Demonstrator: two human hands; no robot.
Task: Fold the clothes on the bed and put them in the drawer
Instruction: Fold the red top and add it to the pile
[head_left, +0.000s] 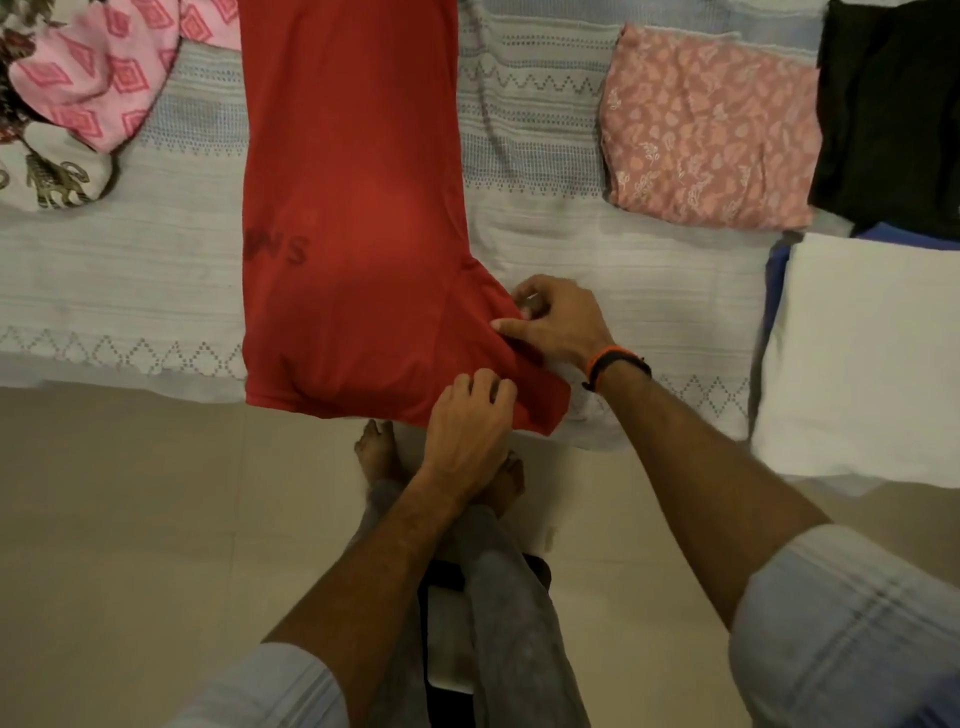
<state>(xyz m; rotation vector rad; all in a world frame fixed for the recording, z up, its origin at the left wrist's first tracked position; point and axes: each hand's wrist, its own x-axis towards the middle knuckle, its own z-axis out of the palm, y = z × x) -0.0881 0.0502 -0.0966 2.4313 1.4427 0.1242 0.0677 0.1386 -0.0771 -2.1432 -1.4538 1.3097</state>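
Hands: both work the near right corner of the red T-shirt (353, 208), where its sleeve sticks out.
Left hand (470, 426): fingers curled down onto the sleeve's lower edge at the bed's rim, gripping or bunching the cloth.
Right hand (558, 322): thumb and fingers pinch the sleeve fabric just above the left hand; an orange and black wristband (615, 366) sits on that wrist.
Red T-shirt: lies flat and lengthwise on the bed (545, 249), running from the near edge to the top of the view, faint lettering showing through the cloth; its left side looks straight, the right sleeve is not yet turned in.
Done, as I judge it: to the right sit a folded pink floral garment (711, 130), a black garment (893, 104) beside it that looks folded, and a folded white cloth (872, 353) with something blue (776, 275) under it.
Left to fold: at the far left a loose heap holds a pink diamond-print garment (93, 73) and a cream cloth with an animal print (57, 171).
Current step, I would say: an early fold of the red shirt, sleeve first.
Drawer: not in view; nothing shows any garment stowed yet, so that half of the task appears untouched.
Overall: roughly midway through folding, by the piles.
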